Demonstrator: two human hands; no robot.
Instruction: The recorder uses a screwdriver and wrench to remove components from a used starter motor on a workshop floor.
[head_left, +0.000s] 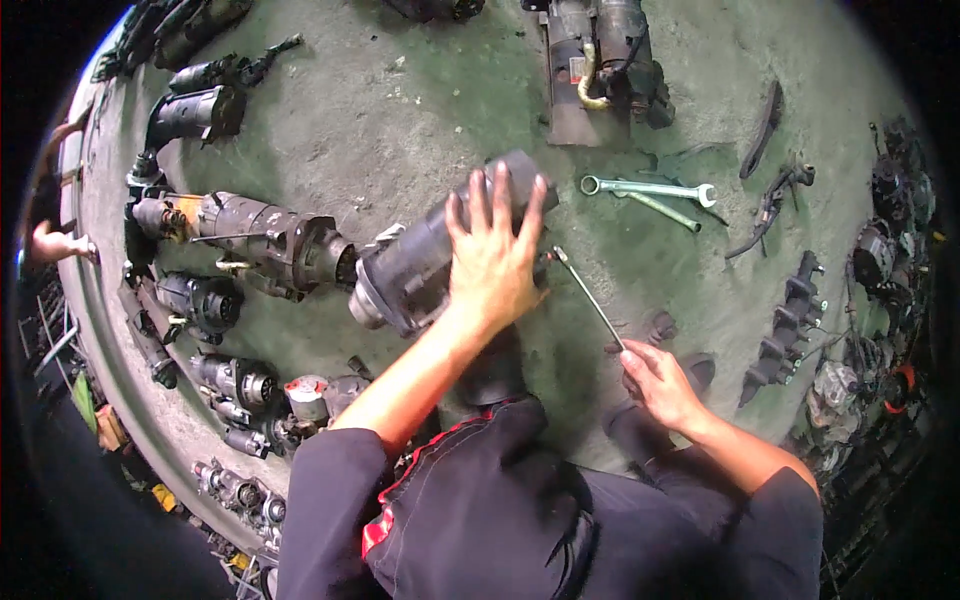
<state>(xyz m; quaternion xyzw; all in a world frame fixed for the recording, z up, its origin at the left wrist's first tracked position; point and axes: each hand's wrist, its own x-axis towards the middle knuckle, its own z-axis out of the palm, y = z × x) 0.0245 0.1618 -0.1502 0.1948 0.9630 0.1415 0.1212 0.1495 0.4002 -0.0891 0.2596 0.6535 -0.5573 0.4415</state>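
Observation:
My left hand [492, 258] lies flat with fingers spread on a dark cylindrical starter motor [425, 260] that rests on its side on the green-grey floor. My right hand [658, 383] grips the lower end of a long thin metal wrench [588, 296]. The wrench's far end reaches the right side of the motor, just beside my left hand. My dark sleeves and lap fill the lower middle of the view.
Several other starter motors [265, 245] lie at the left, and a bigger one [600, 60] at the top. A combination spanner [648, 187] and a rod lie right of the motor. Dark metal parts [790, 320] line the right side. Another person's hand [55, 243] shows at far left.

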